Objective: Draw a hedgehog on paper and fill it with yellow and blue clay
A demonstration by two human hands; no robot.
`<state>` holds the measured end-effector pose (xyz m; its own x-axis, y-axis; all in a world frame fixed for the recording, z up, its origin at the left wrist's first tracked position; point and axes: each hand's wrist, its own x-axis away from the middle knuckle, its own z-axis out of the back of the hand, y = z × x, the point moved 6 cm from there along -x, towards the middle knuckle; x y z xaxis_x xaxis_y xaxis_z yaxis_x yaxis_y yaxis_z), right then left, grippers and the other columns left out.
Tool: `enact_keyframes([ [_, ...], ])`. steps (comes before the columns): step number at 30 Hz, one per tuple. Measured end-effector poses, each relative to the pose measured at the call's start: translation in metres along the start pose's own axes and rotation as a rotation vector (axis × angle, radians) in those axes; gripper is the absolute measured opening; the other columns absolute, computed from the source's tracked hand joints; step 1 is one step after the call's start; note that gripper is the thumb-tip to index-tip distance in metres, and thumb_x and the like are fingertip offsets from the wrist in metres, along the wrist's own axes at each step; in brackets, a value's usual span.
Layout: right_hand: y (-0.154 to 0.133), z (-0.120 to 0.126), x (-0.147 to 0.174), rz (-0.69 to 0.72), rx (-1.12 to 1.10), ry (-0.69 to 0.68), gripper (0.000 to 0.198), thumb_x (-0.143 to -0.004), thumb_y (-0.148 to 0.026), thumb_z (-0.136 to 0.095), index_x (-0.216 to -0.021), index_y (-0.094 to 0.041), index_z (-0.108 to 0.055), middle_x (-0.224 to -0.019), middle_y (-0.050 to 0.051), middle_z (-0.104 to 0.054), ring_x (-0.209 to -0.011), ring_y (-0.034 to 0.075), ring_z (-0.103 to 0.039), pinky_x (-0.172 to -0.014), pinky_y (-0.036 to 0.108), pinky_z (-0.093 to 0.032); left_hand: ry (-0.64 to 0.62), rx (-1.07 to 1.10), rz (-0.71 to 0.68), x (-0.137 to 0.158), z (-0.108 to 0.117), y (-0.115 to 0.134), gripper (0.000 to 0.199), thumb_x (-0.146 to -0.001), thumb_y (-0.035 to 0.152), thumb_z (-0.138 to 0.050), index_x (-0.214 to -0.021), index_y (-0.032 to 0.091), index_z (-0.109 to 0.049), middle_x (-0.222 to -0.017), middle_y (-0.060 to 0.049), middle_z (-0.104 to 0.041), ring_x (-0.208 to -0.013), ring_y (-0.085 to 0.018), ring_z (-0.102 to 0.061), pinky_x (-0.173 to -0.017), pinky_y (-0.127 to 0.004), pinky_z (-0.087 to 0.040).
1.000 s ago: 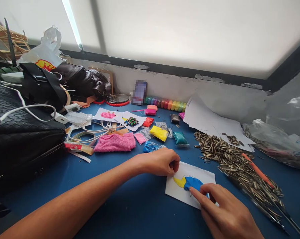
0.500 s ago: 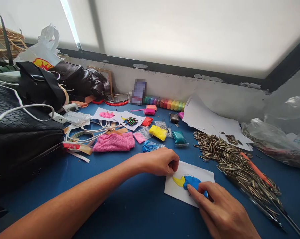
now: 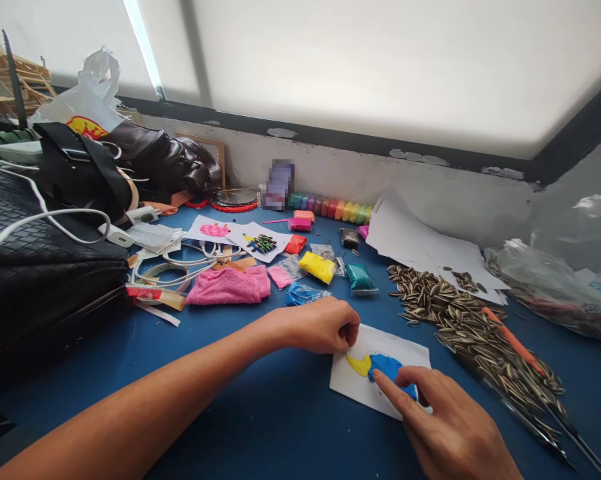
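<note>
A small white paper sheet (image 3: 348, 380) lies on the blue tabletop, with a yellow clay shape (image 3: 359, 365) joined to a flattened blue clay shape (image 3: 386, 365) on it. A pencil outline shows above the blue clay. My left hand (image 3: 328, 325) has its fingers curled in and bears on the sheet's upper left edge. My right hand (image 3: 448, 420) lies over the sheet's right side, one finger stretched out with its tip touching the lower left of the blue clay. Another finger bends over the clay's right part and hides it.
Sunflower seeds (image 3: 445, 300) are heaped at right, with an orange tool (image 3: 513, 340) on them. Clay packets, yellow (image 3: 316, 267), teal (image 3: 360, 279) and blue (image 3: 305, 293), sit beyond my left hand. A pink cloth (image 3: 228, 285) and black bag (image 3: 45, 267) are at left.
The fingertip of my right hand has shifted very slightly on the blue clay. My left hand stays in place at the sheet's edge.
</note>
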<state>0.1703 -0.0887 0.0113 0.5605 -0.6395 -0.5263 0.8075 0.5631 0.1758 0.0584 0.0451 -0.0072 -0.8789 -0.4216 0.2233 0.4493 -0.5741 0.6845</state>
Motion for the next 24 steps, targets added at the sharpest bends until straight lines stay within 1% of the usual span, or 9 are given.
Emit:
enact_keyframes([
  [2, 0.000, -0.001, 0.000, -0.010, 0.008, 0.000, 0.039, -0.090, -0.002, -0.042, -0.111, -0.018, -0.071, -0.085, 0.009, -0.066, -0.071, 0.015, -0.062, -0.062, 0.025, -0.049, -0.001, -0.002, 0.000, 0.000, 0.000, 0.000, 0.014, -0.073, 0.011, -0.058, -0.084, 0.014, -0.066, -0.075, 0.000, -0.063, -0.066, -0.010, -0.054, -0.058, -0.019, -0.038],
  [6, 0.002, -0.006, 0.000, -0.012, 0.042, -0.040, 0.038, -0.090, -0.003, -0.042, -0.110, -0.018, -0.071, -0.086, 0.009, -0.066, -0.071, 0.015, -0.063, -0.062, 0.026, -0.050, -0.005, -0.001, -0.003, -0.001, -0.001, -0.001, 0.014, -0.074, 0.012, -0.058, -0.085, 0.014, -0.066, -0.076, 0.000, -0.064, -0.067, -0.011, -0.055, -0.059, -0.019, -0.038],
  [10, 0.003, -0.003, 0.003, -0.013, 0.039, 0.002, 0.037, -0.088, -0.003, -0.042, -0.105, -0.017, -0.072, -0.085, 0.010, -0.066, -0.071, 0.016, -0.063, -0.062, 0.026, -0.050, -0.006, 0.001, -0.006, -0.001, -0.001, -0.003, 0.014, -0.074, 0.013, -0.058, -0.085, 0.015, -0.066, -0.075, 0.000, -0.064, -0.066, -0.011, -0.055, -0.057, -0.019, -0.038],
  [13, 0.004, -0.005, 0.007, -0.008, 0.014, -0.030, 0.039, -0.088, -0.003, -0.043, -0.113, -0.018, -0.069, -0.091, 0.010, -0.065, -0.076, 0.016, -0.063, -0.066, 0.027, -0.051, -0.004, -0.003, -0.009, -0.001, -0.001, -0.003, 0.014, -0.074, 0.013, -0.058, -0.084, 0.015, -0.066, -0.075, 0.000, -0.064, -0.066, -0.011, -0.054, -0.058, -0.020, -0.038],
  [16, 0.003, -0.009, 0.010, -0.004, 0.003, -0.082, 0.043, -0.088, -0.001, -0.044, -0.122, -0.019, -0.065, -0.095, 0.011, -0.064, -0.079, 0.016, -0.063, -0.067, 0.026, -0.051, -0.003, -0.007, -0.008, -0.001, -0.001, -0.002, 0.014, -0.073, 0.012, -0.057, -0.084, 0.015, -0.066, -0.074, 0.000, -0.063, -0.066, -0.010, -0.054, -0.058, -0.019, -0.038],
  [19, 0.002, -0.012, 0.010, 0.006, -0.001, -0.086, 0.043, -0.087, 0.001, -0.044, -0.119, -0.018, -0.066, -0.095, 0.012, -0.063, -0.078, 0.016, -0.062, -0.067, 0.027, -0.051, -0.003, -0.008, -0.004, -0.001, -0.001, -0.002, 0.014, -0.072, 0.011, -0.057, -0.083, 0.015, -0.066, -0.074, 0.001, -0.062, -0.064, -0.010, -0.053, -0.058, -0.019, -0.037],
  [24, 0.001, -0.013, 0.010, -0.001, -0.028, -0.093, 0.039, -0.088, -0.001, -0.047, -0.117, -0.018, -0.067, -0.097, 0.012, -0.063, -0.078, 0.016, -0.062, -0.067, 0.028, -0.051, -0.002, -0.011, -0.006, -0.001, -0.001, -0.001, 0.014, -0.072, 0.012, -0.058, -0.083, 0.015, -0.065, -0.074, 0.001, -0.062, -0.065, -0.009, -0.052, -0.058, -0.019, -0.037],
])
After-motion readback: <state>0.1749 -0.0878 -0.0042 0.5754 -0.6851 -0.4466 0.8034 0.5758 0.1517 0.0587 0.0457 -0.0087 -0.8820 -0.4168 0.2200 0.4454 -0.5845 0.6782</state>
